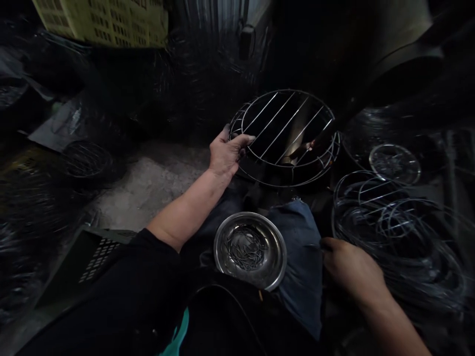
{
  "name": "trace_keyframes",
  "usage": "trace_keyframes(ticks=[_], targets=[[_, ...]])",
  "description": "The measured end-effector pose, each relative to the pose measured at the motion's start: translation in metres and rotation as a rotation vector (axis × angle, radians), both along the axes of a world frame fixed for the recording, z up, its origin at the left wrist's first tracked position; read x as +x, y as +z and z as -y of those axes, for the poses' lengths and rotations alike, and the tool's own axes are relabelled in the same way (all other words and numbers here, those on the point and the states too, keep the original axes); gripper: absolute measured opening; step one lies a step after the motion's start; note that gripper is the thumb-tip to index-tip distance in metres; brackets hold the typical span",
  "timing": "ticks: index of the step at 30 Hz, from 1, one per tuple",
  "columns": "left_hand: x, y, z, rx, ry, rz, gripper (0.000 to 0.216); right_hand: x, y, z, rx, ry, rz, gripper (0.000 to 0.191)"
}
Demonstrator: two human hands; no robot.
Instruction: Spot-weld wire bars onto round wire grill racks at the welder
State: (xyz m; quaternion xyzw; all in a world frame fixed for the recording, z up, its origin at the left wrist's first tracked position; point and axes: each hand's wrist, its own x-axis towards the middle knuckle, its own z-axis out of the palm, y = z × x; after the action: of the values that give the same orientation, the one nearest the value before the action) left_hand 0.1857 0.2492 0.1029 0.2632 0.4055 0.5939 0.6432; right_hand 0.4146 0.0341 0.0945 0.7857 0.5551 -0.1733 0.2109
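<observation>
My left hand (230,151) grips the near left edge of a round wire rack (285,127), thumb over the rim and fingers beneath. The rack has parallel bars across its top ring and a second ring below. At its right side, a copper-coloured tip (310,145) shows near the bars. My right hand (351,267) is lower down by my right thigh, fingers curled in; what they hold, if anything, is too dark to make out. Between my legs rests a steel bowl (273,247) with many short metal wire pieces (247,249) inside.
Wire rings and racks (393,222) lie heaped at the right, with a small round dish (395,163) behind. A yellow crate (107,22) stands at the upper left, a green crate (89,262) at the lower left. Dark machinery (404,69) occupies the upper right.
</observation>
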Motion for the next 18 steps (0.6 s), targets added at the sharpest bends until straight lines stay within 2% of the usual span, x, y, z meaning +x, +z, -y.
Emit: trace_keyframes(ticks=[3,6,8,10,12,14,16,18], targets=[[-0.001,-0.001,0.002,0.026,-0.004,0.001,0.039,-0.012,0.008,0.003,0.035,0.076,0.077,0.032],[0.0,-0.003,0.002,0.016,0.01,0.001,0.04,-0.018,0.003,0.009,-0.007,0.158,0.066,0.034],[0.002,-0.004,0.002,0.005,0.014,0.006,0.041,-0.016,-0.001,0.009,-0.02,0.175,0.04,0.035],[0.003,-0.004,0.002,0.006,0.006,0.01,0.041,-0.007,-0.001,0.0,0.033,0.172,-0.036,0.033],[0.005,-0.003,0.002,0.01,0.0,0.013,0.04,0.004,0.006,-0.017,0.222,0.157,-0.171,0.029],[0.005,-0.002,0.002,0.018,0.008,0.022,0.04,0.009,0.017,-0.042,0.537,0.122,-0.345,0.025],[0.006,-0.001,0.001,0.023,0.024,0.024,0.042,0.004,0.025,-0.068,0.839,0.057,-0.512,0.025],[0.006,0.0,-0.001,0.012,0.036,0.014,0.045,-0.011,0.025,-0.091,1.002,-0.023,-0.64,0.029]])
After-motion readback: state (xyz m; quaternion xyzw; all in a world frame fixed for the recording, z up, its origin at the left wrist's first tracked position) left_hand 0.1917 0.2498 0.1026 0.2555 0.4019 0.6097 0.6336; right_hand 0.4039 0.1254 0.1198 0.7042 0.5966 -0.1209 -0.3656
